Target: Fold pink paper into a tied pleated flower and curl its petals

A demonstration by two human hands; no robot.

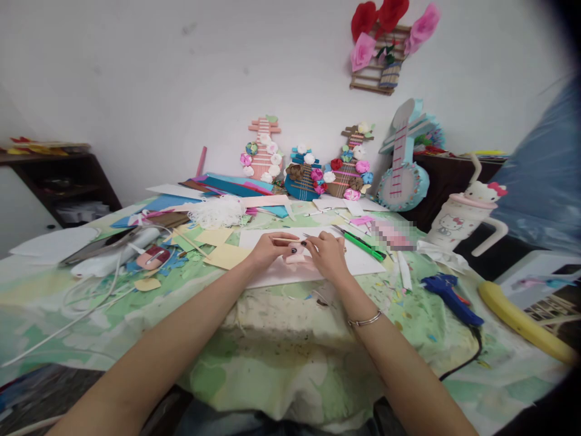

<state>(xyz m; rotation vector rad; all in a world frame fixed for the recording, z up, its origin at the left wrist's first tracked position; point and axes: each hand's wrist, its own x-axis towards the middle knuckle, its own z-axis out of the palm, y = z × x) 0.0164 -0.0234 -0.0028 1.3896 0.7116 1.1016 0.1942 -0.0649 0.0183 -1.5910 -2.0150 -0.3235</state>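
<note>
Over a white sheet [254,280], both hands work close together. My left hand [271,247] is closed in a pinch on a thin pale strip [287,241]. Close by on the right, my right hand [327,253] has its fingers pressed together. A thin dark pointed tip [308,235] shows by those fingers, but what it belongs to is unclear. Below and between the hands is a pale pink piece [296,258], partly hidden by the fingers. A green utility knife [363,243] lies to the right of my right hand.
A blue glue gun [454,300] with a cord and a banana [521,324] lie at right, near a white tumbler [463,224]. Paper scraps [224,255] and a white cable [113,284] cover the left. Decorated cardboard instruments [303,181] stand against the wall.
</note>
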